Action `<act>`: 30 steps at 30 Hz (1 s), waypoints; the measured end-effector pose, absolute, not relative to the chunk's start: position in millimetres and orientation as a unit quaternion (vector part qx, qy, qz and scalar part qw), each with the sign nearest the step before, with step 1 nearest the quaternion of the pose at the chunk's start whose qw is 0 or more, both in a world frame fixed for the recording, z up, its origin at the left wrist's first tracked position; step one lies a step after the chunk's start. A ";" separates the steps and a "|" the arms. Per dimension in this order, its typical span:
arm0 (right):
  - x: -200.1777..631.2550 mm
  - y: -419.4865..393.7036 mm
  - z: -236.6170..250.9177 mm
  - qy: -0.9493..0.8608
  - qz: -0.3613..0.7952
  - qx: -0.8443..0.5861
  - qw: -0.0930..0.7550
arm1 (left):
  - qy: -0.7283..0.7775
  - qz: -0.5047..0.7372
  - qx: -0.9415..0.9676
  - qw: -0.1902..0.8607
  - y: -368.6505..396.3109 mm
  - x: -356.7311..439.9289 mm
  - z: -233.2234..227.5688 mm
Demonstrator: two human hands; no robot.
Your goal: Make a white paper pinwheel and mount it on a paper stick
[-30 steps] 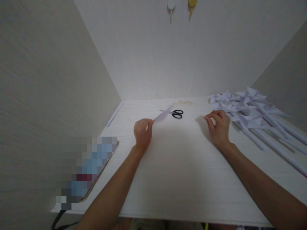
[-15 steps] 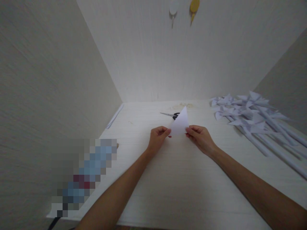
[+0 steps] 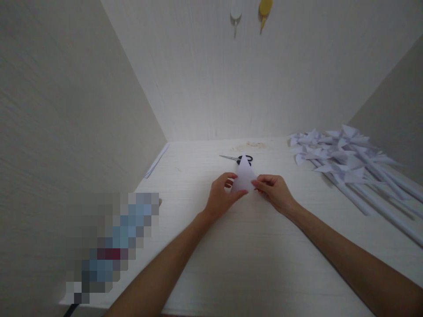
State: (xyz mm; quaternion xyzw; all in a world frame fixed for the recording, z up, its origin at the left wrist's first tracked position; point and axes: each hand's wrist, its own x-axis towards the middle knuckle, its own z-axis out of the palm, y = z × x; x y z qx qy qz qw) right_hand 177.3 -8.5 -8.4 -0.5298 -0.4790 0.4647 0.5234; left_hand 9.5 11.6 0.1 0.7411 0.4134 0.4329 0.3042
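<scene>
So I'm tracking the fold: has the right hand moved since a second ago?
Yes. The right hand left the paper pinwheels, moving left to the paper triangle near the scissors.

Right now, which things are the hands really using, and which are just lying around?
In use:
- left hand and right hand, both pinching the white paper triangle above the table

Just lying about:
- black-handled scissors, behind the paper
- heap of paper pinwheels on the right
- thin paper strip by the left wall
</scene>
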 end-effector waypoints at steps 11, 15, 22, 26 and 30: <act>173.1 -10.8 -3.7 -0.486 0.465 -0.528 0.519 | 0.416 0.405 0.766 0.275 10.5 10.8 -2.5; 172.5 -10.2 -4.6 -0.480 0.481 -0.514 0.524 | 0.411 0.400 0.763 0.297 10.2 9.8 -1.5; 173.5 -9.6 -8.2 -0.489 0.519 -0.443 0.544 | 0.407 0.386 0.758 0.333 10.2 8.8 0.5; 174.1 -9.5 -9.9 -0.537 0.488 -0.435 0.533 | 0.393 0.392 0.758 0.343 10.8 7.6 2.3; 170.8 -9.4 -8.9 -0.628 0.420 -0.412 0.510 | 0.377 0.367 0.744 0.411 10.5 8.5 0.1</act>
